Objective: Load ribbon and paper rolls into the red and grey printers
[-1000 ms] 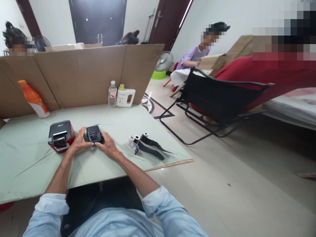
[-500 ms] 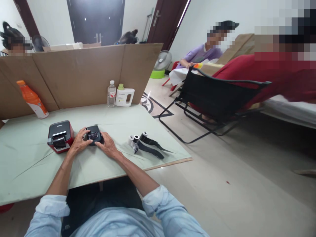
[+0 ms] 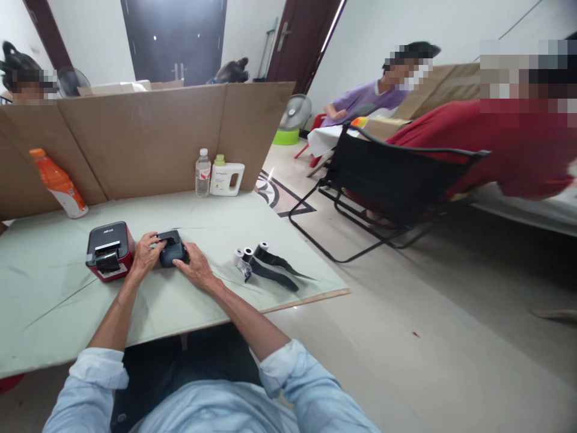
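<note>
A small black portable printer (image 3: 173,255) lies on the table between my hands. My left hand (image 3: 146,255) grips its left side, with fingertips on the dark flap (image 3: 168,238) at its far end. The flap looks tilted, but I cannot tell how far it stands from the body. My right hand (image 3: 196,264) is closed against the printer's right side, thumb at the near corner. Just left of my left hand stands a larger red and black label printer (image 3: 109,249) with glossy black film at its front. Several small rolls with black ribbon (image 3: 273,273) lie to the right.
A cardboard screen (image 3: 157,141) borders the back of the table (image 3: 148,322). Before it stand an orange bottle (image 3: 61,185), a clear water bottle (image 3: 202,174) and a white jug (image 3: 225,179). A black folding chair (image 3: 383,180) and seated people are at the right.
The flap on the small printer has changed position, and the shiny recess seen before is now covered. My left fingers have shifted slightly on it; my right hand stays in place.
</note>
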